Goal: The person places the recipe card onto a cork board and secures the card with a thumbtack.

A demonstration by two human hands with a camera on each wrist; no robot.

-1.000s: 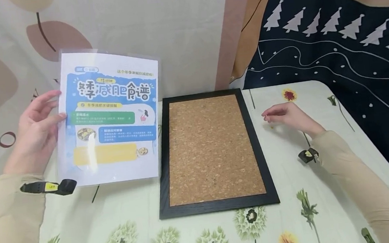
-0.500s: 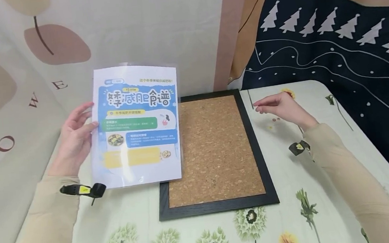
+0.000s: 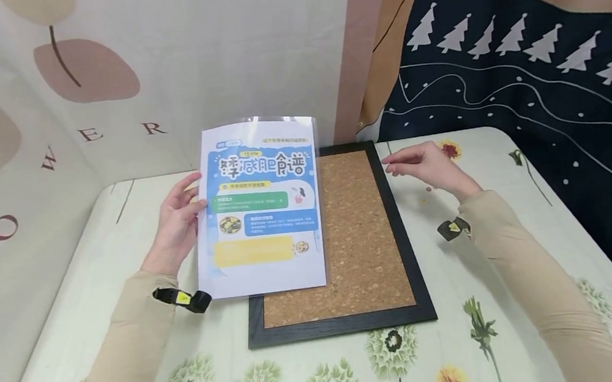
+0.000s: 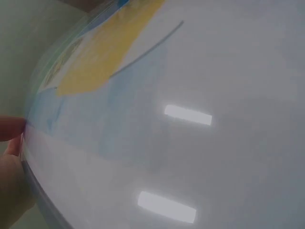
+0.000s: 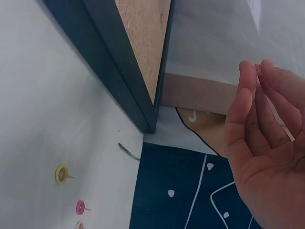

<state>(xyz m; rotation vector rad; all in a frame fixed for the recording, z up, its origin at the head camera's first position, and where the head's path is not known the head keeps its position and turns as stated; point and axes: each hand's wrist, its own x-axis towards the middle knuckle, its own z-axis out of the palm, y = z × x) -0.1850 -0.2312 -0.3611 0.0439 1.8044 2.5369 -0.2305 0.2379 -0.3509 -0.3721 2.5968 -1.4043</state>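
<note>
My left hand (image 3: 173, 231) pinches the left edge of a laminated poster sheet (image 3: 270, 277), printed in blue, green and yellow with Chinese text. The sheet stands upright over the left part of a black-framed corkboard (image 3: 367, 246), hiding that part. In the left wrist view the glossy sheet (image 4: 228, 157) fills most of the picture. Beside the board's upper right corner, my right hand (image 3: 432, 169) has thumb and finger pressed together. The right wrist view shows a thumbtack (image 5: 259, 72) between those fingertips, only its thin point and a pale bit visible.
On the table right of the board lie a yellow thumbtack (image 5: 62, 174), a pink thumbtack (image 5: 80, 207) and a pale pink one (image 5: 80, 225). A flower-print cloth (image 3: 191, 374) covers the table. Behind it hang a pale curtain (image 3: 248, 49) and a dark tree-patterned cloth (image 3: 496, 93).
My left hand has carried the poster sheet right and lower, so it now overlaps the corkboard. My right hand has moved left, close to the board's frame, fingers still pinched.
</note>
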